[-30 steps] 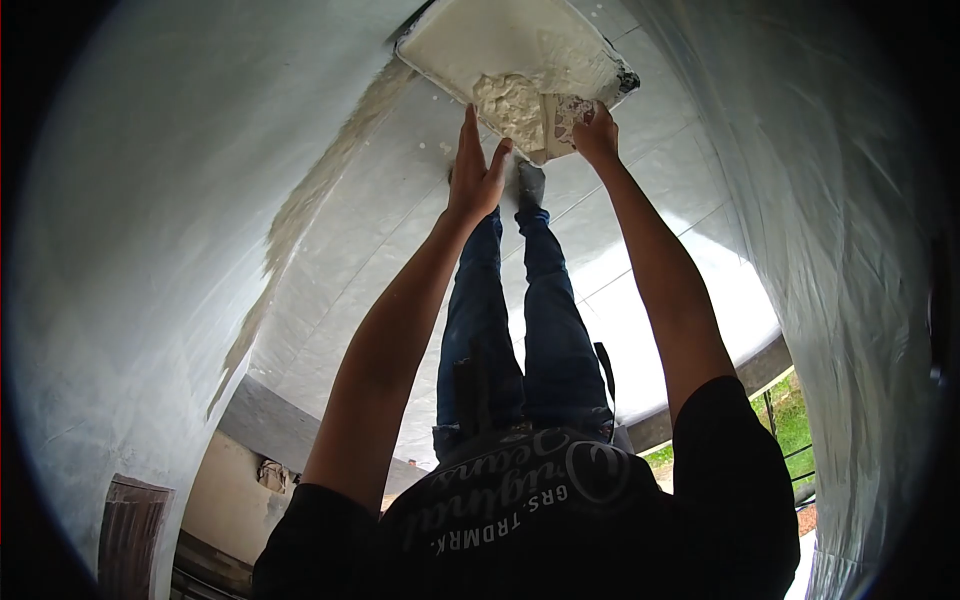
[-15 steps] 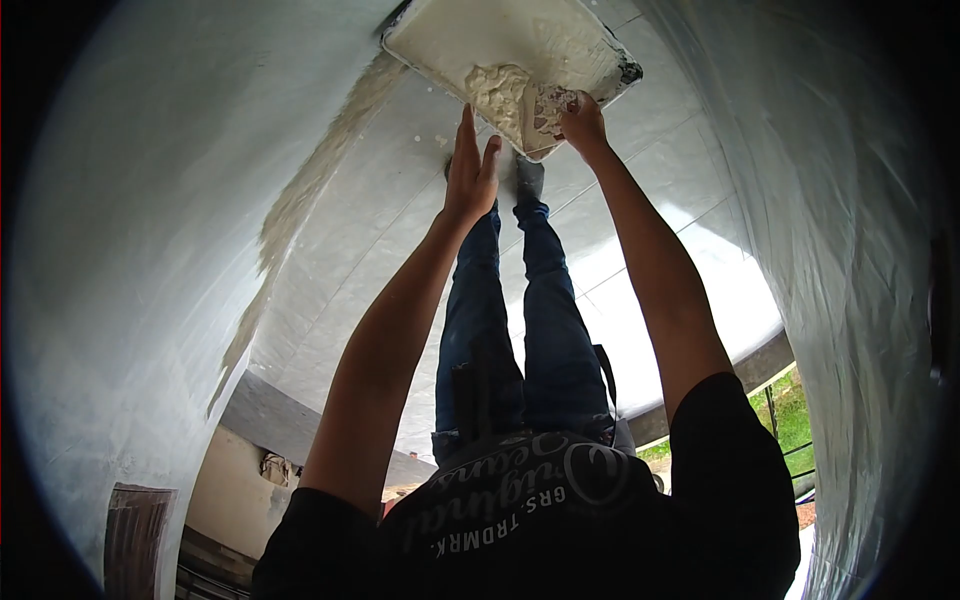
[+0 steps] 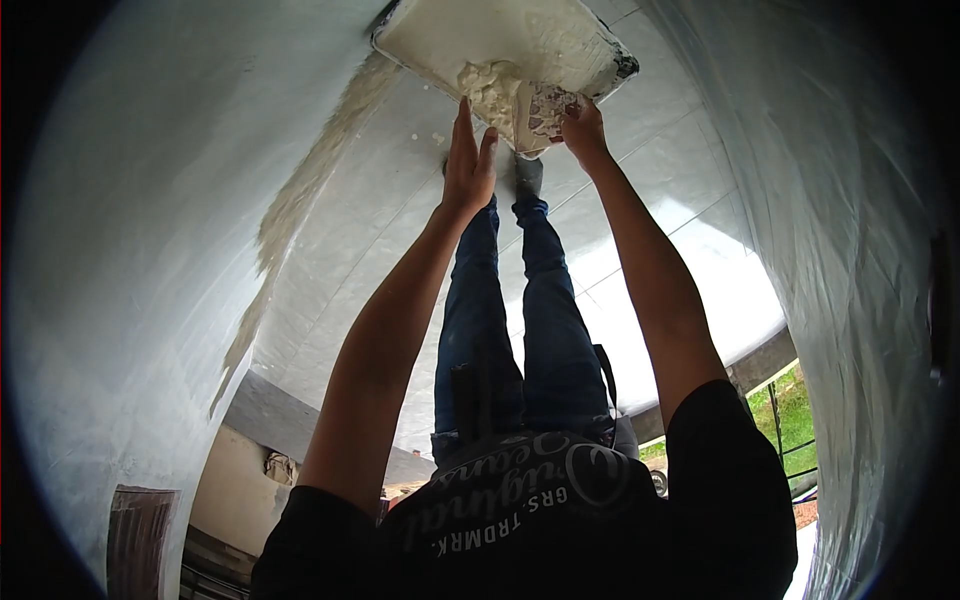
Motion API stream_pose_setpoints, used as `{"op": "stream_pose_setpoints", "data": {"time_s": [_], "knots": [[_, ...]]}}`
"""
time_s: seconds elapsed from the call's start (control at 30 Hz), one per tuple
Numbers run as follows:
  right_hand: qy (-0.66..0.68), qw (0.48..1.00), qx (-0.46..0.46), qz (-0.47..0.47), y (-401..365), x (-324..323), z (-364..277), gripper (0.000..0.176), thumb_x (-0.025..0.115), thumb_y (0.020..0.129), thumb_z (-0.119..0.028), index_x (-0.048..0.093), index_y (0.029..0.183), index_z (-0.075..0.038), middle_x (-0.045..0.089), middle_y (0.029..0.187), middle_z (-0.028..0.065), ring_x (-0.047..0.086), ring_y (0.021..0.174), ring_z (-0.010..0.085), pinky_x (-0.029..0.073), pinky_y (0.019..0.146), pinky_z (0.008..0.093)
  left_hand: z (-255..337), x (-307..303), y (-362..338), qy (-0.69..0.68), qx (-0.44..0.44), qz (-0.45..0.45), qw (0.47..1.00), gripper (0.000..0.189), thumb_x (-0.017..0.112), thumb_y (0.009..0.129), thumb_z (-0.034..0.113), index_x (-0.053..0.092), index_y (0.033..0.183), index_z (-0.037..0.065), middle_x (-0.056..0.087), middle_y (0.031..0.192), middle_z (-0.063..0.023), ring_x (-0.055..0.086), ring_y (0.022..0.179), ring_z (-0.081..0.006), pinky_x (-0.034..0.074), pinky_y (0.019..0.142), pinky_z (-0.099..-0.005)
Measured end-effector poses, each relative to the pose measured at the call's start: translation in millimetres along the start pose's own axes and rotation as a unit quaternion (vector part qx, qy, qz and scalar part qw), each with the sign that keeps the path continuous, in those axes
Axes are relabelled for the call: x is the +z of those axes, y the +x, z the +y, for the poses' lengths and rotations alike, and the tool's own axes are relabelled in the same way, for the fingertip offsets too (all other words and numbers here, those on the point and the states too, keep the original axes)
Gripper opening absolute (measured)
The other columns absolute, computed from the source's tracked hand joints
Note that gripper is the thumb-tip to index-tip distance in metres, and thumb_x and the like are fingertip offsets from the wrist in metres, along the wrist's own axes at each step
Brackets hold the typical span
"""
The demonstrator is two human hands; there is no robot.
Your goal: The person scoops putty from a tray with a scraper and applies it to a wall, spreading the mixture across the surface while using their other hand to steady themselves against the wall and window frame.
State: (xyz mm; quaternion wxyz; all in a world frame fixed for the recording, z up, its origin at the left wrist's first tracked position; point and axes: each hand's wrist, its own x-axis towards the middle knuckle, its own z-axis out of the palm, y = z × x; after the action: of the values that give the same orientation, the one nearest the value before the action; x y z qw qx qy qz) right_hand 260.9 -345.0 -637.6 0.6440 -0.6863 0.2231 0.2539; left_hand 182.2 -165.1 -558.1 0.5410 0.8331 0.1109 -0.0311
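Note:
A wide, shallow white tray (image 3: 440, 45) with dark, crusted edges is at the top of the head view. A mound of cream-coloured putty (image 3: 487, 92) lies near its closest corner. My right hand (image 3: 583, 130) grips a flat scraper (image 3: 545, 108), its face blotched with dried residue, and the blade is pressed against the putty's right side. At the tray's left rim, my left hand (image 3: 468, 170) is open with fingers straight and thumb apart. Its fingertips overlap the rim, just below the mound.
A grey wall (image 3: 170, 250) rises at left, with a rough unpainted strip (image 3: 320, 170) along its base. Plastic sheeting (image 3: 830, 250) hangs at right. Pale floor tiles (image 3: 360, 280) surround my legs (image 3: 480, 310). Railing and grass (image 3: 792, 420) show at lower right.
The scraper has shifted slightly left against the putty, with more of its blotched face showing. The tray and both hands have moved slightly left and up in view.

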Motion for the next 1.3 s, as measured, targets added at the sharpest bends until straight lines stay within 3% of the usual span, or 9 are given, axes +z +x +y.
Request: {"op": "stream_pose_setpoints", "data": {"time_s": [0.27, 0.53, 0.63, 0.97, 1.07, 1.3], "knots": [[-0.15, 0.985, -0.032, 0.085, 15.6, -2.5, 21.9, 0.041, 0.06, 0.075, -0.009, 0.059, 0.114, 0.005, 0.069, 0.105, 0.0195, 0.07, 0.088, 0.0284, 0.055, 0.08, 0.0369, 3.7, -2.0, -1.6, -0.001, -0.004, -0.004, 1.0, 0.071, 0.039, 0.101, 0.04, 0.016, 0.148, -0.008, 0.023, 0.152, -0.0319, 0.024, 0.142, -0.0424, 0.021, 0.117, -0.0443], [0.022, 0.999, -0.022, 0.017, -14.8, 4.7, -20.6, 0.047, 0.047, 0.076, 0.008, 0.047, 0.123, 0.008, 0.063, 0.105, 0.0171, 0.068, 0.091, 0.0253, 0.064, 0.06, 0.0344, 5.8, 2.2, -4.1, -0.004, 0.004, 0.005, 1.0, 0.068, 0.037, 0.102, 0.036, 0.016, 0.148, -0.01, 0.025, 0.151, -0.0325, 0.025, 0.143, -0.0402, 0.019, 0.116, -0.0436], [0.079, 0.997, -0.027, 0.0, -22.2, 2.0, -22.3, 0.046, 0.045, 0.077, 0.009, 0.049, 0.122, 0.007, 0.062, 0.109, 0.0166, 0.068, 0.089, 0.0248, 0.064, 0.061, 0.0339, 6.3, 0.8, -5.6, -0.009, 0.019, 0.004, 1.0, 0.07, 0.038, 0.101, 0.039, 0.016, 0.149, -0.008, 0.022, 0.152, -0.0314, 0.023, 0.143, -0.0418, 0.02, 0.117, -0.0448], [0.067, 0.997, -0.017, -0.03, -22.7, -8.8, -27.6, 0.049, 0.043, 0.08, 0.012, 0.044, 0.128, 0.005, 0.061, 0.114, 0.0159, 0.068, 0.093, 0.0245, 0.063, 0.063, 0.0334, 17.3, 5.1, -10.7, -0.007, 0.005, 0.013, 1.0, 0.072, 0.038, 0.101, 0.042, 0.016, 0.149, -0.008, 0.022, 0.153, -0.0309, 0.022, 0.143, -0.0413, 0.019, 0.117, -0.0449], [0.101, 0.994, -0.012, -0.028, -28.0, -10.2, -38.0, 0.042, 0.046, 0.087, 0.009, 0.045, 0.128, 0.001, 0.063, 0.113, 0.0125, 0.069, 0.084, 0.0229, 0.061, 0.06, 0.0343, 22.2, 5.4, -9.9, -0.013, 0.007, 0.02, 1.0, 0.072, 0.038, 0.101, 0.042, 0.016, 0.149, -0.008, 0.022, 0.153, -0.0308, 0.022, 0.143, -0.0412, 0.019, 0.117, -0.0449], [0.176, 0.978, -0.003, -0.115, -44.0, -19.5, -61.3, 0.044, 0.046, 0.087, 0.011, 0.043, 0.13, 0.0, 0.06, 0.119, 0.0134, 0.067, 0.092, 0.0248, 0.06, 0.072, 0.0381, 37.0, -9.2, -5.1, -0.006, 0.019, 0.054, 0.998, 0.069, 0.038, 0.101, 0.038, 0.017, 0.148, -0.008, 0.024, 0.152, -0.0309, 0.024, 0.143, -0.0415, 0.02, 0.117, -0.0447]]}}
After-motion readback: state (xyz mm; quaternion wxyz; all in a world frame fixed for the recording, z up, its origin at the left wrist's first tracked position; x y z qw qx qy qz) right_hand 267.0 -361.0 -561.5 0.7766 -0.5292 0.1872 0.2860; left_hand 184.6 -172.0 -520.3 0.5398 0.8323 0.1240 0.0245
